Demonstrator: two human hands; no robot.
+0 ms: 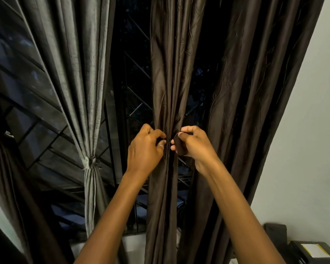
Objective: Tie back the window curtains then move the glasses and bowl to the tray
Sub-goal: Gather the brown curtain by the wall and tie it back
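A dark brown curtain [166,73] hangs bunched in front of the window, right of centre. My left hand [145,149] pinches a dark tie-back end against the gathered folds. My right hand [192,143] pinches the other end of the dark tie-back strap [179,147], just right of the bunch. The two hands nearly touch. A grey curtain [80,73] to the left is gathered by a tie [90,162]. Another brown curtain [6,159] at the far left is also gathered. No glasses, bowl or tray are in view.
A wider brown curtain panel [255,92] hangs loose on the right beside a white wall [303,149]. The window grille [133,96] shows dark behind. A black device with a yellow-edged label [312,252] sits at the lower right.
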